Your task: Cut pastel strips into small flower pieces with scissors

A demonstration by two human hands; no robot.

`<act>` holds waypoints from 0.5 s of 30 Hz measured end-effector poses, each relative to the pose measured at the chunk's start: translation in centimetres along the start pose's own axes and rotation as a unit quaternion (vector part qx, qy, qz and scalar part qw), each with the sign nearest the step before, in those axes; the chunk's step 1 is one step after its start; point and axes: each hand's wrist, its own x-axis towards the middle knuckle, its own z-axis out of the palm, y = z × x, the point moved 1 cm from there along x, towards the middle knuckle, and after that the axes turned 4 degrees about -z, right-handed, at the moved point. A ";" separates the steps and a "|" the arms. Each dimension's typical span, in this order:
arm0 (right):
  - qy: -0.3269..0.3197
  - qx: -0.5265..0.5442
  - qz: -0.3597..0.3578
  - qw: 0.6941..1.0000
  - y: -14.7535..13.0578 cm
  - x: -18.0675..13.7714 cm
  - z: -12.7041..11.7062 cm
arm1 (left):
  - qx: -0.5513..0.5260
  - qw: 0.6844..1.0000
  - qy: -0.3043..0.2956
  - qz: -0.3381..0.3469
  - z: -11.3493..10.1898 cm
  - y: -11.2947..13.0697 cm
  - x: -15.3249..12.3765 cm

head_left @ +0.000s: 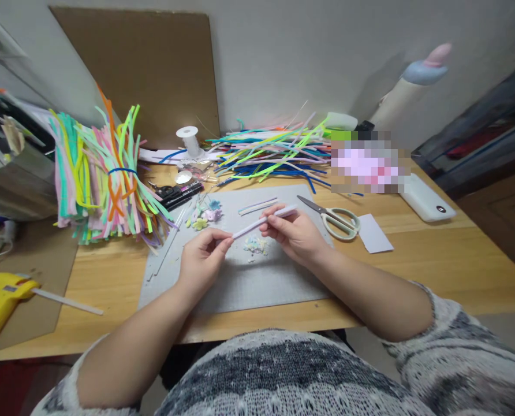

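Observation:
A pale lilac pipe cleaner point(252, 227) is stretched between my two hands above the grey cutting mat point(240, 289). My left hand point(202, 254) pinches its lower left end between thumb and fingers. Closer to the other end, my right hand point(297, 232) grips it, and the tip sticks out past the fingers. Below them on the mat lies a small heap of pale scraps point(256, 245). Several small fuzzy flowers point(209, 211) in yellow, lilac and blue rest behind my left hand. Some short cut pipe cleaners point(257, 204) lie at the mat's back.
Scissors point(342, 223) with pale handles and a white card point(375, 233) lie to the right. A yellow glue gun point(6, 297) is at the left edge. Bundled pipe cleaners point(123, 167), a loose pile point(266, 153) and a white spool point(188, 140) line the back. A white phone-like case point(428, 198) lies far right.

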 end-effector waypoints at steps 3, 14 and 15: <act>0.049 0.038 -0.001 0.998 -0.6 0.4 -0.2 | -0.013 1.000 0.006 -0.008 0.0 0.1 0.0; 0.043 0.067 0.032 0.996 -0.3 0.2 0.0 | -0.040 0.999 0.014 0.000 0.5 0.1 -0.3; 0.014 0.044 0.031 0.998 -0.1 -0.1 0.2 | -0.051 0.999 0.005 -0.004 0.8 0.2 -0.5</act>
